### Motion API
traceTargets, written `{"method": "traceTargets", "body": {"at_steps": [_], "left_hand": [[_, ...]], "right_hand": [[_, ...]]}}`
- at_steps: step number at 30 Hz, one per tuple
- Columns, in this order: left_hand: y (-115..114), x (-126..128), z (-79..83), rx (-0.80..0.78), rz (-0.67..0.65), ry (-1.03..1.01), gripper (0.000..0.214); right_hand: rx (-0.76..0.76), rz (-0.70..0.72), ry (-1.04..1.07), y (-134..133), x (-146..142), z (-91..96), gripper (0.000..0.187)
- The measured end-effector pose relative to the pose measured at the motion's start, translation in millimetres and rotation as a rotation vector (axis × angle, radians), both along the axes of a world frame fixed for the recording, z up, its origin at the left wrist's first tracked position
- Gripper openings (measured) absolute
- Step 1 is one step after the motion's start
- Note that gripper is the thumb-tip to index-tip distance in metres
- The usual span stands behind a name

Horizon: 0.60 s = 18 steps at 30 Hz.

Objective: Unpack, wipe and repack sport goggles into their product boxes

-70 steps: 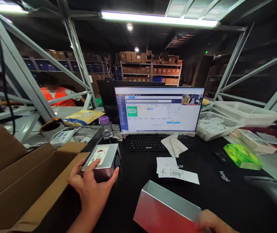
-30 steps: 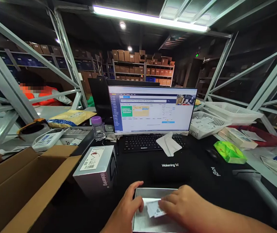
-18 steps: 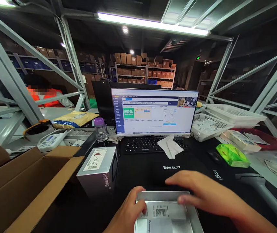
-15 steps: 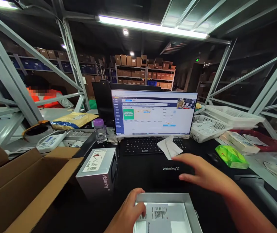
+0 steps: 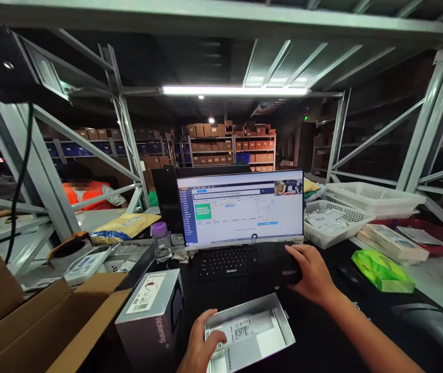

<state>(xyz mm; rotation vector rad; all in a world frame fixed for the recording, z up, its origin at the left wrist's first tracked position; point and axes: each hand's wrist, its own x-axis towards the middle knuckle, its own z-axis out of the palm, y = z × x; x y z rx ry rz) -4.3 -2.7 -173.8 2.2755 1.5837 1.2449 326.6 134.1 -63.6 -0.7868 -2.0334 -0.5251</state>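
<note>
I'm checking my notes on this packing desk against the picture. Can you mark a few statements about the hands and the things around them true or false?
1. The right hand grips a black zipped case lifted over the black keyboard. True.
2. The left hand rests on a green plastic packet. False: it rests on the open silver box tray, on the printed white paper slip inside it.
3. The closed grey product box stands left of the tray. True.
4. The computer monitor is switched off. False: its screen is lit and shows a form.
5. The brown cardboard carton has its flaps open. True.
</note>
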Motion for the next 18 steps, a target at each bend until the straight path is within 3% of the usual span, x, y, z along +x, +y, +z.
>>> {"method": "traceTargets", "body": {"at_steps": [3,6,9,11,14,18], "left_hand": [[29.7,1.2,11.1,-0.018,0.055,-0.007,0.029],[56.9,7.6,22.1,-0.082,0.115,-0.029,0.017],[67.5,17.2,26.0,-0.054,0.146,-0.047,0.010],[61.2,25.9,27.1,-0.013,0.183,-0.052,0.024],[38.6,44.7,32.3,0.022,0.247,-0.164,0.060],[13.0,74.7,47.6,-0.156,0.067,-0.809,0.107]], "right_hand": [[0.335,0.117,0.130,-10.2,0.0,5.8,0.073],[0.437,0.153,0.091,-23.9,-8.2,8.0,0.052],[0.471,0.113,0.063,-33.3,-19.1,3.9,0.040],[0.451,0.064,0.070,-37.4,-27.6,-2.8,0.042],[0.289,-0.060,0.117,-45.7,-43.5,-15.3,0.053],[0.124,-0.137,0.106,-68.6,-69.1,-31.6,0.063]]}}
